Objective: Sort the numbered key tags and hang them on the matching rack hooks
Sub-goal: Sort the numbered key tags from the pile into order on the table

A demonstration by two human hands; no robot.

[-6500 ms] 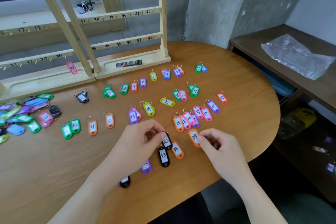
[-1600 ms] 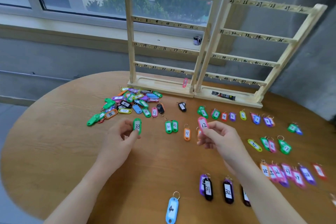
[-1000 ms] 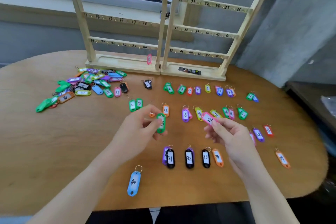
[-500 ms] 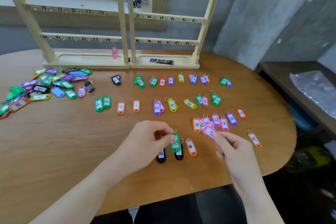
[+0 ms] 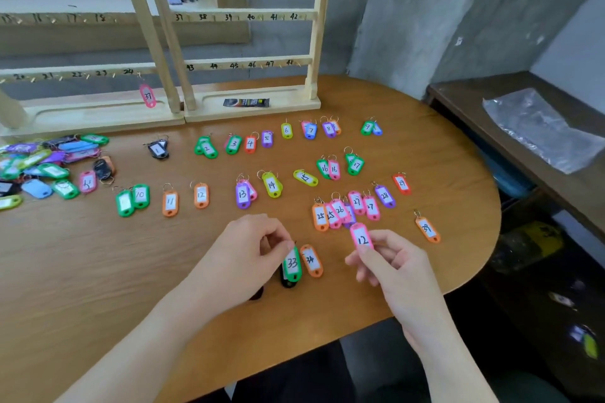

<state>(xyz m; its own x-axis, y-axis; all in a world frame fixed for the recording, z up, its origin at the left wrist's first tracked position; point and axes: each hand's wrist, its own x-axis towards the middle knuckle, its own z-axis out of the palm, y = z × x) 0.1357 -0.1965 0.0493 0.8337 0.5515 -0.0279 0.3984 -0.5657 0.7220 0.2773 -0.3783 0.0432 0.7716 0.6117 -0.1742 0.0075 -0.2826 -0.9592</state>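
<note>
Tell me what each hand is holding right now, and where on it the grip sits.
The left hand pinches the green tag 33 at its top end. The right hand pinches the pink tag 12 at its lower end.

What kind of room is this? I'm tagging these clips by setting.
Probably a plain office or workroom: a round wooden table by a window sill, bare concrete walls, and a dark side bench holding a plastic bag.

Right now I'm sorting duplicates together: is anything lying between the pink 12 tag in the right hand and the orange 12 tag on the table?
Yes. On a straight line from the pink 12 tag to the orange 12 tag sits the left hand, which pinches the green 33 tag. Lifting over it avoids it.
</note>
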